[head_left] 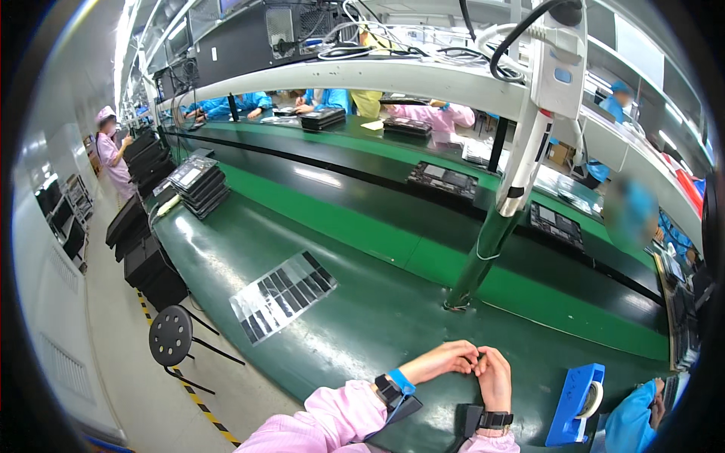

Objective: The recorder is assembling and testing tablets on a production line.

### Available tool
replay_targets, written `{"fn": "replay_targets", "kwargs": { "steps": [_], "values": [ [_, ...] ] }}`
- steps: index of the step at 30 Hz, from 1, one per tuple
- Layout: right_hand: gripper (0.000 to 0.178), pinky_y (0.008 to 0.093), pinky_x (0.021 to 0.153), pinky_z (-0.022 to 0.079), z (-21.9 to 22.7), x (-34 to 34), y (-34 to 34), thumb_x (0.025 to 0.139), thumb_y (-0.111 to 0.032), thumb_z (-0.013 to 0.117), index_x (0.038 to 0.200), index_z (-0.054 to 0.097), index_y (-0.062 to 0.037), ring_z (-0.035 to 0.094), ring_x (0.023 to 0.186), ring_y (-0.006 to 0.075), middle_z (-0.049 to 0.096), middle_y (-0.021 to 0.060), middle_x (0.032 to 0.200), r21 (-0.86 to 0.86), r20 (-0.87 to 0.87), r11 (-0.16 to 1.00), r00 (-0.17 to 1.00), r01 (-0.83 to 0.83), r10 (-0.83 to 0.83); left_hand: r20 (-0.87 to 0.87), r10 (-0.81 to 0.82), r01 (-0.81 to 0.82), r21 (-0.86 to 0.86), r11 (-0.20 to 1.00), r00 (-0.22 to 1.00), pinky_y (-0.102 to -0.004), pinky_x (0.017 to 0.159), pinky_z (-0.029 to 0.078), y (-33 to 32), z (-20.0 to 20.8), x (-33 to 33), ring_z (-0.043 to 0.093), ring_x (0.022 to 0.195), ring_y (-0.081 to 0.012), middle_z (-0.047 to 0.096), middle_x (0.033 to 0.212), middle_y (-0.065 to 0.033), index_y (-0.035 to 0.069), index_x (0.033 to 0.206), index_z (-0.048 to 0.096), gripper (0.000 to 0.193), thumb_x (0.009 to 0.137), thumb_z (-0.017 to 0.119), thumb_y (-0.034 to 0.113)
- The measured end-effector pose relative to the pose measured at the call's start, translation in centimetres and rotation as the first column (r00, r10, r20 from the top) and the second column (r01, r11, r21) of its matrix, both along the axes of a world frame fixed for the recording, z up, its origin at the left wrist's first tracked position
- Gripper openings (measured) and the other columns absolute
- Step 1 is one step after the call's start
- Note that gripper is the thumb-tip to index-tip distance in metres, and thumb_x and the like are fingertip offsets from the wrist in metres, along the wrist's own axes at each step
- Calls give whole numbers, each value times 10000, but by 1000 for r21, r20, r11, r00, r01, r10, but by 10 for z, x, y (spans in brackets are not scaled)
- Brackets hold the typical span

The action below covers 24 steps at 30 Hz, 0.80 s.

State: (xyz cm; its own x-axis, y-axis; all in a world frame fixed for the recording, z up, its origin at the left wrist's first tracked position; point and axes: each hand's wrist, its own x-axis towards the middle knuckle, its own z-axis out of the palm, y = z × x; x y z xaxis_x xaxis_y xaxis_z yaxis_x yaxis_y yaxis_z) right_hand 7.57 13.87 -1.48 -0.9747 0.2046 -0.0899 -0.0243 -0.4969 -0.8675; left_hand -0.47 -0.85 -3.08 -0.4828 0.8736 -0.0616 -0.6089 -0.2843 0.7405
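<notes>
My left hand point(445, 361) and my right hand point(494, 371) meet at the fingertips just above the green bench point(362, 309). Both have their fingers curled inward, and anything pinched between them is too small or hidden to make out. Black straps circle both wrists, with a blue band point(402, 381) on the left one. Off to the left lies a sheet of black and silvery rectangular strips point(283, 296), flat on the bench. To the right of my right hand stands a blue tape dispenser point(568, 408) with a pale roll in it.
A metal post point(483, 257) rises from the bench ahead. Along the conveyor point(332, 177) sit dark electronic panels point(443, 180). Stacked panels point(198, 185) stand at far left, a black stool point(172, 336) below. A co-worker's blue sleeve point(633, 423) is close at right.
</notes>
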Motion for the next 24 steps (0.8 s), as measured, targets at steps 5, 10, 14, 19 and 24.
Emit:
{"fn": "replay_targets", "kwargs": {
  "steps": [5,10,14,19,24],
  "values": [
    [257,223,551,381,8,-4,-4,940,-177,436,943,579,35,460,568,93,494,12,628,18,9,999,999,-45,45,-118,-36,23,-110,994,992,-186,640,417,3,10,1,508,683,-50,548,802,16,80,962,544,293,940,458,359],
    [245,211,519,390,10,-5,-4,942,-195,445,922,578,10,469,556,82,519,16,673,80,-2,993,997,-82,82,-103,-44,34,-97,995,994,-177,582,371,5,10,-2,472,646,-38,536,743,32,82,894,557,321,943,444,378],
    [257,214,513,391,7,-2,-4,947,-205,436,911,574,10,476,553,86,529,23,685,98,-1,991,996,-93,93,-68,-6,-2,-107,994,998,-177,567,363,4,9,1,463,629,-33,528,725,43,86,875,557,318,948,436,371],
    [261,214,517,390,8,-2,-6,950,-206,429,912,575,7,473,546,88,526,25,676,129,5,988,996,-84,84,-77,7,-13,-85,996,997,-177,553,361,5,4,1,453,607,-35,514,703,47,88,873,559,300,949,440,353],
    [259,222,518,390,8,-2,-5,948,-208,431,923,584,-1,473,541,96,510,19,631,118,9,990,997,-81,81,-71,-1,-4,-80,997,997,-174,526,346,5,4,-1,434,585,-36,505,693,49,81,874,562,283,945,458,335]
  ]
}}
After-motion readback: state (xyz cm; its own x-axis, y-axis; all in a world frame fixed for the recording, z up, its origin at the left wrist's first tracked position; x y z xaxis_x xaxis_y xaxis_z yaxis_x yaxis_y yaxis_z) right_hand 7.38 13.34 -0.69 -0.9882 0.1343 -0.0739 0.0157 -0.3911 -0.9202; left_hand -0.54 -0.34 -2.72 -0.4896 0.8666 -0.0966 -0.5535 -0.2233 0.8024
